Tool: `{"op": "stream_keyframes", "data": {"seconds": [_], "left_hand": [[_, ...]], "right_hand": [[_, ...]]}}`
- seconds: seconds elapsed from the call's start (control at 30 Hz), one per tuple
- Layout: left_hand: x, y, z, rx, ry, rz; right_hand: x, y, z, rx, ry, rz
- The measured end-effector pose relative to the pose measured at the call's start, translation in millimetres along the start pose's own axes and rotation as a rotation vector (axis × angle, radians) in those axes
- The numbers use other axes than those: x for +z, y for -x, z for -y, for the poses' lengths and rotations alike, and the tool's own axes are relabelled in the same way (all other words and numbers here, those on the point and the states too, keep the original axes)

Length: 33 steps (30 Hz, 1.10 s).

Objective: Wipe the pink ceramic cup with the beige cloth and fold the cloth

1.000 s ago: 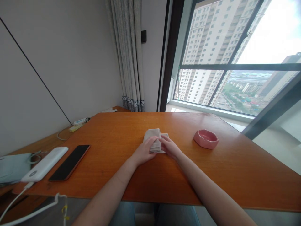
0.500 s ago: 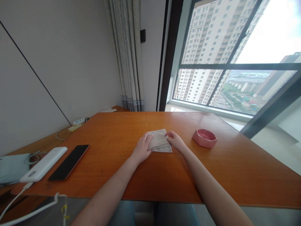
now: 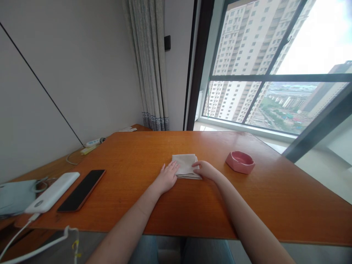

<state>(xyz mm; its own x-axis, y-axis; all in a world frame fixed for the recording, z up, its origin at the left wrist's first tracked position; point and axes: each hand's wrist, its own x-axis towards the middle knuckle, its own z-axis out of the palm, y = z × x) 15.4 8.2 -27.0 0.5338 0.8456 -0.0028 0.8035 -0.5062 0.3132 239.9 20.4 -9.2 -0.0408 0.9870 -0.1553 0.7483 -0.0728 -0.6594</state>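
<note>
A pale grey-beige cloth [image 3: 186, 163], folded into a small rectangle with layered edges at the front, lies flat on the wooden table. My left hand [image 3: 168, 177] rests with fingers stretched out over the cloth's left edge. On the right edge lies my right hand [image 3: 205, 170], its thumb and index finger apart on the top layer. Some of its other fingers are hidden beneath the hand. Neither hand grips the cloth.
A pink angular bowl [image 3: 240, 162] stands to the right of my right hand. At the left lie a black-screened phone [image 3: 81, 190] and a white power bank [image 3: 52, 192] with a cable. A power strip [image 3: 93, 142] sits farther back by the wall.
The cloth's raised, slanted top layer now lies flat and squared with the rest. My right hand has come slightly down toward me and its fingers have spread. My left hand has barely shifted.
</note>
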Motion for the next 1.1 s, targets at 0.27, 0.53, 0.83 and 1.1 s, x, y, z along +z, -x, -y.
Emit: {"op": "stream_keyframes", "data": {"seconds": [0.27,0.53,0.83,1.1], "left_hand": [[-2,1,-2,0.053,-0.015,-0.035],[-1,1,-6,0.043,-0.006,-0.011],[-5,2,-5,0.101,-0.016,-0.002],[3,2,-5,0.207,0.031,0.018]], "right_hand": [[-8,9,7,0.037,0.020,0.037],[-8,7,5,0.014,0.073,-0.008],[4,7,6,0.024,0.240,-0.093],[39,15,29,-0.322,0.456,-0.260]]}}
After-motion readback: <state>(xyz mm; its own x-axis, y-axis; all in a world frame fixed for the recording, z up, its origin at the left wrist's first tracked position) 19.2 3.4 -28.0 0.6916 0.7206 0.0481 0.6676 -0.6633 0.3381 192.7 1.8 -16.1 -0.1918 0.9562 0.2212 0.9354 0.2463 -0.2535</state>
